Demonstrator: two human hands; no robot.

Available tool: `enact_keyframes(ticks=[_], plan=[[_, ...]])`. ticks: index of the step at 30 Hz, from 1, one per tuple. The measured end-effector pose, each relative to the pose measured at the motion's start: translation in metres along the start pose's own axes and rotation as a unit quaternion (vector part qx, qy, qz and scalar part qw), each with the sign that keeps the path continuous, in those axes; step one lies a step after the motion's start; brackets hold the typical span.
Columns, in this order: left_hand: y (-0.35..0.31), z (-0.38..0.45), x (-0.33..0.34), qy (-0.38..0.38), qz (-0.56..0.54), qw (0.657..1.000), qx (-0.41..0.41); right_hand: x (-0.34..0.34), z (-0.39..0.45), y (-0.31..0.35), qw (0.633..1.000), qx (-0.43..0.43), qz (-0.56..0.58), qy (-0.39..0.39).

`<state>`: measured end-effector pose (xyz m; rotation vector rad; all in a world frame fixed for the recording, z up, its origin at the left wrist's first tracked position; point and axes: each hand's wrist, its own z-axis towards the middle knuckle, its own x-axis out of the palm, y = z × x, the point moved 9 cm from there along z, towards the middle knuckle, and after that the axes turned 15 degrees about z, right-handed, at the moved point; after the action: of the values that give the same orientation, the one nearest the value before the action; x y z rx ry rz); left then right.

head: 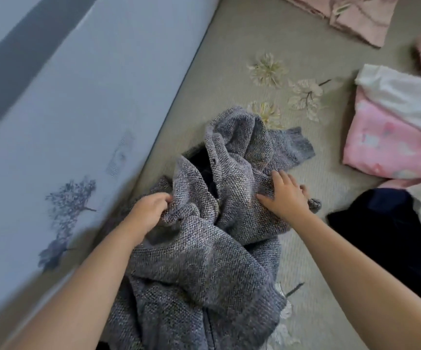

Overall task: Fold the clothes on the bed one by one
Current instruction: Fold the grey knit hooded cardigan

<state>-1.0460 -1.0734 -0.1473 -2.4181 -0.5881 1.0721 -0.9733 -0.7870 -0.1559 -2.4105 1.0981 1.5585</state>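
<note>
A grey knitted sweater (204, 248) lies crumpled on the bed (242, 46), which has a grey-green flowered sheet. A sleeve with a ribbed cuff sticks out toward the upper right. My left hand (149, 210) grips a bunched fold of the knit at the sweater's left side. My right hand (286, 195) rests on the sweater's right part, fingers spread over the fabric, with a bit of knit showing past its fingertips.
A pale blue wall (65, 109) with a tree print runs along the bed's left edge. To the right lie a pink and white garment (391, 137), a dark navy garment (386, 236) and a pink floral piece (350, 16) at the top.
</note>
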Motion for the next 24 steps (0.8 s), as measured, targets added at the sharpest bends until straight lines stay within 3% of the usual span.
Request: enact_keyframes(ticks=[2, 3, 5, 8, 10, 12, 14, 16, 19, 22, 24], plan=[[-0.002, -0.004, 0.022, 0.102, 0.067, 0.991, 0.056, 0.007, 0.003, -0.008, 0.997, 0.036, -0.027, 0.067], [-0.001, -0.006, 0.03, 0.124, 0.103, 0.984, 0.07, 0.006, 0.003, -0.007, 0.997, 0.034, -0.034, 0.066], [-0.005, -0.006, 0.031, 0.099, 0.116, 0.986, 0.074, -0.007, -0.002, 0.003, 1.0, -0.001, -0.026, 0.012], [-0.007, -0.01, 0.025, 0.057, 0.062, 0.996, 0.009, -0.029, -0.025, 0.009, 0.996, -0.052, 0.027, -0.063], [-0.003, -0.014, 0.024, 0.089, 0.073, 0.991, -0.064, -0.056, -0.044, 0.008, 0.988, -0.079, 0.042, -0.123], [-0.008, -0.029, 0.027, 0.175, 0.136, 0.968, -0.115, -0.087, -0.064, 0.006, 0.976, -0.122, 0.07, -0.165], [-0.033, -0.044, 0.02, 0.197, 0.163, 0.963, -0.079, -0.122, -0.086, 0.008, 0.958, -0.174, 0.107, -0.201], [-0.077, -0.058, 0.004, 0.143, 0.163, 0.976, 0.004, -0.164, -0.115, 0.009, 0.935, -0.213, 0.129, -0.252], [-0.144, -0.094, -0.027, -0.002, 0.189, 0.976, 0.11, -0.227, -0.161, 0.006, 0.899, -0.261, 0.137, -0.324], [-0.208, -0.15, -0.042, -0.105, 0.223, 0.953, 0.178, -0.284, -0.209, -0.009, 0.868, -0.286, 0.133, -0.384], [-0.252, -0.198, -0.054, -0.203, 0.264, 0.917, 0.221, -0.32, -0.243, -0.021, 0.839, -0.31, 0.133, -0.426]])
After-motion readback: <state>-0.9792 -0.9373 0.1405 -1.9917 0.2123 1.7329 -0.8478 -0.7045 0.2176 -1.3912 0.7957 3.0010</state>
